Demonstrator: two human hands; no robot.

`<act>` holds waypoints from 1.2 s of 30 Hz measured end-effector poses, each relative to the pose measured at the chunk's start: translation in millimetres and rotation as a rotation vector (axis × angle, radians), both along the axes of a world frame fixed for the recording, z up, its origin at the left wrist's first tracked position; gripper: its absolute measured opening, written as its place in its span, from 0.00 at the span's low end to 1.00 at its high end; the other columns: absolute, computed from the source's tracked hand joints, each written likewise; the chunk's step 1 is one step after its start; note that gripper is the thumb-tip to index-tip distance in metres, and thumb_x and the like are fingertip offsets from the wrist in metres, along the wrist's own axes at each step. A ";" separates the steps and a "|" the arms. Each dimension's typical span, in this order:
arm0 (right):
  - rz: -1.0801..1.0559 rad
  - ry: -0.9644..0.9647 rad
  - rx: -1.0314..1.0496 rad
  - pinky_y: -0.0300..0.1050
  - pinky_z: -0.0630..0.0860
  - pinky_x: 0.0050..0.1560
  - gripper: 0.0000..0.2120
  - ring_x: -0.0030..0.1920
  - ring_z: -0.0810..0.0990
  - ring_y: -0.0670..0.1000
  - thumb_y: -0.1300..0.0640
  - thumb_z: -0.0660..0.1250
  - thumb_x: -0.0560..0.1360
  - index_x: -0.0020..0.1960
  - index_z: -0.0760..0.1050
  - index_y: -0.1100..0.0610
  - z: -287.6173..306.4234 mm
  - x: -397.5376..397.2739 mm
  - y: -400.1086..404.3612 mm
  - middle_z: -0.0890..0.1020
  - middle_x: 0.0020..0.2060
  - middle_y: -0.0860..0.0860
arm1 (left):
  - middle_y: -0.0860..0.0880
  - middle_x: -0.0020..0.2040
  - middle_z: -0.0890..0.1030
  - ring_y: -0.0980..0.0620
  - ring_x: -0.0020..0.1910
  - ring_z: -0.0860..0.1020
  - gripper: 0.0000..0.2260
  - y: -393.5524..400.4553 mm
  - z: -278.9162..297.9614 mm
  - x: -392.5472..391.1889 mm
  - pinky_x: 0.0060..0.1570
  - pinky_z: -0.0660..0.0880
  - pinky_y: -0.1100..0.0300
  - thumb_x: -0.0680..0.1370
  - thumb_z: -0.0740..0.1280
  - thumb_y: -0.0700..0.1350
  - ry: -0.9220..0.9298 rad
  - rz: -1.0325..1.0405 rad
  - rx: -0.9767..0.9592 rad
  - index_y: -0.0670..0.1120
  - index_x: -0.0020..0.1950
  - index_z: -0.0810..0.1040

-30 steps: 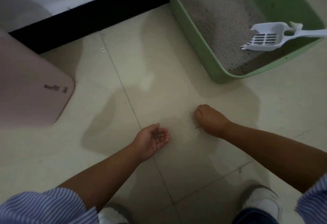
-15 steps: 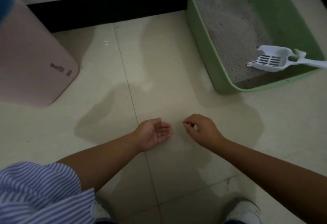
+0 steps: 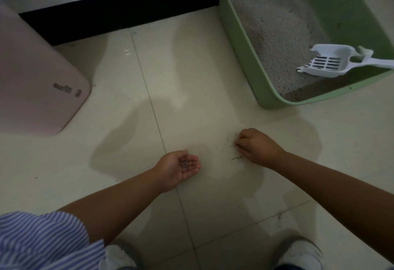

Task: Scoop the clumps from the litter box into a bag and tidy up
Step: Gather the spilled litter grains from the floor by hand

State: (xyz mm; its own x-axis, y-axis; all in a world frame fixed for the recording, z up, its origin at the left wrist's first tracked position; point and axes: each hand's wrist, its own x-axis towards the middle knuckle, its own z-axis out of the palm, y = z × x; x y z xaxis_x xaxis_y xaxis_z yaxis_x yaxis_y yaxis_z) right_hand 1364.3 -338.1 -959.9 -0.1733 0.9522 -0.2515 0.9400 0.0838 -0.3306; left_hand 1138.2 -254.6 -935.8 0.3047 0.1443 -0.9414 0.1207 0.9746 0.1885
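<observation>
The left hand [image 3: 181,166] lies cupped, palm up, as a tray for picked-up grit [image 3: 185,163]. The right hand [image 3: 257,147] pinches at floor debris [image 3: 236,158] just beside its fingertips; whether it has any cannot be told. The litter box [image 3: 241,56] sits well beyond.

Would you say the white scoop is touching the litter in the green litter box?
Touching. The head view shows the white scoop lying inside the green litter box, its slotted front edge resting directly on the grey litter, with no gap beneath it.

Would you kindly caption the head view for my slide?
Left hand cups collected litter bits; right hand picks debris off the floor tiles beside the green litter box.
</observation>
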 end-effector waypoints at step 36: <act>-0.216 0.378 0.000 0.25 0.67 0.40 0.09 0.36 0.77 0.46 0.59 0.65 0.68 0.40 0.82 0.63 59.7 -54.8 21.4 0.84 0.34 0.56 | 0.44 0.29 0.78 0.53 0.26 0.78 0.18 -2.4 8.8 7.4 0.26 0.74 0.66 0.82 0.53 0.42 -0.095 -0.020 -0.025 0.37 0.38 0.74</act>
